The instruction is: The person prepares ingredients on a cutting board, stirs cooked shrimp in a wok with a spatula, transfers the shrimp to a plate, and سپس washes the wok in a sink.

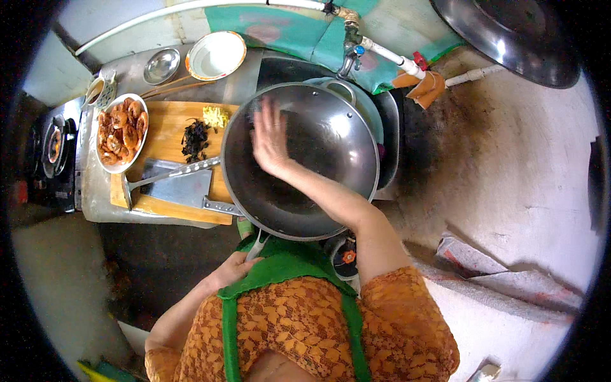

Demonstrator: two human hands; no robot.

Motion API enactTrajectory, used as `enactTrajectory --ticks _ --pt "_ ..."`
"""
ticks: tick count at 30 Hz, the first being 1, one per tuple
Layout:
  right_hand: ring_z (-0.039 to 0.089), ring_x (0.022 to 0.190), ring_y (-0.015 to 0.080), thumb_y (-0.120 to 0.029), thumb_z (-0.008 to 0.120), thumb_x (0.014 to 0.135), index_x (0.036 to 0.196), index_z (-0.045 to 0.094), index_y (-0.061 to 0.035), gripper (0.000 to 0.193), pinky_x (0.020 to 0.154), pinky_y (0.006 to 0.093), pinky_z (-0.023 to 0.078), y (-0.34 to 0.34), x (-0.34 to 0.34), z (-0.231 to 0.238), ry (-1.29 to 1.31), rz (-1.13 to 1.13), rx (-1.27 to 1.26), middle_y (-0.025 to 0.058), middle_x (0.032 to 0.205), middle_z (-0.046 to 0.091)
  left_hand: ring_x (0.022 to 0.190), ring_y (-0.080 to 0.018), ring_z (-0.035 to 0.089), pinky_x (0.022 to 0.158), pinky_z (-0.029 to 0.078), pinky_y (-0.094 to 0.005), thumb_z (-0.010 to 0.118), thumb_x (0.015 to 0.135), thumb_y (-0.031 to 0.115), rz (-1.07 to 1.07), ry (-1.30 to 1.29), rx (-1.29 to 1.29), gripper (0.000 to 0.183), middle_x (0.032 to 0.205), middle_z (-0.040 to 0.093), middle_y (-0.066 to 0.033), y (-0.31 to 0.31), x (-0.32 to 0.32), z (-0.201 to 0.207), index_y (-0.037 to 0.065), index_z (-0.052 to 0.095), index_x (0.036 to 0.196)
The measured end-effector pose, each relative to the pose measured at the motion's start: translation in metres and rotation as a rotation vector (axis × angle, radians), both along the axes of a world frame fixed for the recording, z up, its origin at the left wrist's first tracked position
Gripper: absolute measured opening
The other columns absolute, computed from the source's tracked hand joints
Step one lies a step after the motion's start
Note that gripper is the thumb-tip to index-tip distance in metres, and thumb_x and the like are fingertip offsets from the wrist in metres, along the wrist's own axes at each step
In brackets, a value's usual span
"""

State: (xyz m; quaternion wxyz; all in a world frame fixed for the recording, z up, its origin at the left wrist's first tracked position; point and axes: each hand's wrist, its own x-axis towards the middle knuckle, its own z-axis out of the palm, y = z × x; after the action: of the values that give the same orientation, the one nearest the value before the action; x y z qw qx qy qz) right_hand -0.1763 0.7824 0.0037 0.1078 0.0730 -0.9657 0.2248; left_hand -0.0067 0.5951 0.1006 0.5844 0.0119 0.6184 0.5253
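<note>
A large dark wok (318, 153) fills the middle of the view, its inside bare and shiny. My left hand (232, 270) is closed around the wok's grey handle (258, 245), close to my green apron. Inside the far left part of the wok, my right hand (270, 137) is stretched out with fingers extended, a little blurred. Whether the palm touches the metal cannot be made out. Left of the wok, a cleaver (181, 184) and a metal spatula (172, 175) lie on a wooden cutting board (162, 114).
Chopped yellow bits (215, 117) and dark shreds (195, 140) lie on the board. A plate of cooked shrimp (122, 134) stands at its left. Behind are a steel bowl (161, 66), chopsticks (175, 88) and a white bowl (216, 56). A tap (348, 63) rises behind the wok.
</note>
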Motion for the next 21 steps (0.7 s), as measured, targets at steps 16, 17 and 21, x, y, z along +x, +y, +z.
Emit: enactTrajectory --ticks 16,17,21 --pt "0.056 0.096 0.025 0.006 0.051 0.066 0.107 0.055 -0.0046 0.042 0.082 0.0319 0.044 0.088 0.081 0.085 -0.387 0.289 -0.58 0.0138 0.106 0.056 0.048 -0.0049 0.042 0.041 0.033 -0.0186 0.056 0.078 0.011 0.206 -0.161 -0.043 0.011 0.059 0.047 0.0014 0.023 -0.046 0.089 0.001 0.051 0.082" --pt "0.055 0.098 0.0202 0.002 0.053 0.072 0.109 0.055 -0.0023 0.037 0.083 0.029 0.043 0.067 0.085 0.089 -0.41 0.327 -0.751 0.0126 0.107 0.056 0.044 -0.0051 0.04 0.036 0.03 -0.0186 0.056 0.078 0.01 0.201 -0.203 -0.053 0.01 0.056 0.044 0.002 0.028 -0.055 0.106 0.002 0.05 0.081" --pt "0.046 0.113 0.0255 -0.007 0.049 0.083 0.112 0.054 -0.001 0.03 0.095 0.0326 0.035 0.057 0.103 0.113 -0.467 0.488 -0.864 0.0153 0.123 0.049 0.039 -0.0064 0.038 0.032 0.026 -0.0189 0.054 0.077 0.006 0.293 -0.248 -0.221 0.01 0.053 0.041 0.0011 0.035 -0.075 0.147 0.004 0.045 0.081"
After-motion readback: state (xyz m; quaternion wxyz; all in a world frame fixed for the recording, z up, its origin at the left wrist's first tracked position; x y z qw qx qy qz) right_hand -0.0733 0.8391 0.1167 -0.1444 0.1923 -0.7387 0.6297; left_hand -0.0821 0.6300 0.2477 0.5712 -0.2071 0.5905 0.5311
